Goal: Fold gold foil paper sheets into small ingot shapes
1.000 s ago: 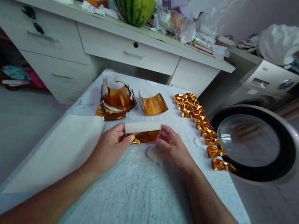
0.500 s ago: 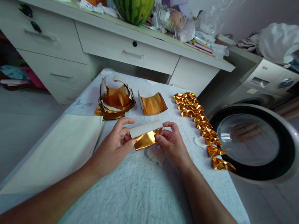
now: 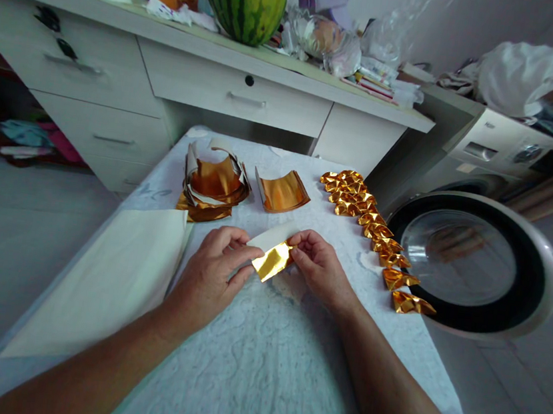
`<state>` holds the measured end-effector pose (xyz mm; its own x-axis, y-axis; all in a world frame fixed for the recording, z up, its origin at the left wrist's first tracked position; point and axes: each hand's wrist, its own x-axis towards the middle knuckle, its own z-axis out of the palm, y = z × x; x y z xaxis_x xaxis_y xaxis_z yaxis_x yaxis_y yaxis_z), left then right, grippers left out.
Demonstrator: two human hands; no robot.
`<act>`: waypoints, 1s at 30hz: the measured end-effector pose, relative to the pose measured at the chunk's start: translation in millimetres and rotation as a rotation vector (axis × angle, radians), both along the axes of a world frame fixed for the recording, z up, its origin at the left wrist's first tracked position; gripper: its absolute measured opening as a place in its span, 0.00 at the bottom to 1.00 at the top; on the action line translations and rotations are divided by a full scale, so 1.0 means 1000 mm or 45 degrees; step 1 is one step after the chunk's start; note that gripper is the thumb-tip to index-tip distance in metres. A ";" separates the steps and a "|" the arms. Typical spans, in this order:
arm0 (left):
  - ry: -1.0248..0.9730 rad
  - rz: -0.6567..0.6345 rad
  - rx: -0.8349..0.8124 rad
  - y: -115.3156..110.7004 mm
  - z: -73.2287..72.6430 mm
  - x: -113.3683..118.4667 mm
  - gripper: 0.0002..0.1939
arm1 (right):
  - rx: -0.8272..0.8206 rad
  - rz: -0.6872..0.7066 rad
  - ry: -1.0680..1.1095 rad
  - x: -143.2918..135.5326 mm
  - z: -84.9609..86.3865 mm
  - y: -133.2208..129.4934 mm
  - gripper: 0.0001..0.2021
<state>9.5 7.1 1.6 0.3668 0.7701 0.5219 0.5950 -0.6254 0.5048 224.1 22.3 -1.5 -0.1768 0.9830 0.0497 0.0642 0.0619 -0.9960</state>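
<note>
Holding a small sheet of gold foil paper with a white back [image 3: 272, 261], the person's two bare hands meet over the middle of a table covered in pale blue patterned cloth [image 3: 246, 371]. The left hand [image 3: 213, 270] grips the sheet's left end with thumb and fingers; the right hand [image 3: 318, 264] pinches its right end between thumb and curled fingertips. The sheet sits tilted, its white strip along the far side and its shiny gold face nearer the person. Whether it touches the cloth cannot be told. Beyond it lies a single curved gold sheet [image 3: 284, 193], with a loose stack of curled gold and white sheets [image 3: 215, 179] to its left. A crooked line of folded, pointed gold foil pieces [image 3: 377, 231] runs along the table's right side. A large flat off-white sheet [image 3: 100, 286] lies beside the left forearm.
</note>
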 end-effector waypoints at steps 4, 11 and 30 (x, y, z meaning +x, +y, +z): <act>0.079 0.061 0.170 -0.003 0.001 0.000 0.14 | -0.003 0.014 -0.045 -0.001 -0.003 0.000 0.06; 0.261 -0.241 0.181 -0.002 0.003 0.001 0.10 | 0.084 0.057 -0.313 -0.003 -0.004 -0.002 0.05; 0.330 -0.345 -0.175 -0.004 -0.002 0.002 0.05 | 0.523 0.275 -1.036 -0.008 0.009 -0.007 0.12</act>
<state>11.7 3.3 -0.6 0.6722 0.6838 0.2838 0.5366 -0.7141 0.4496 215.8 15.2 7.6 -0.4866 0.8577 0.1663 0.6778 0.4907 -0.5475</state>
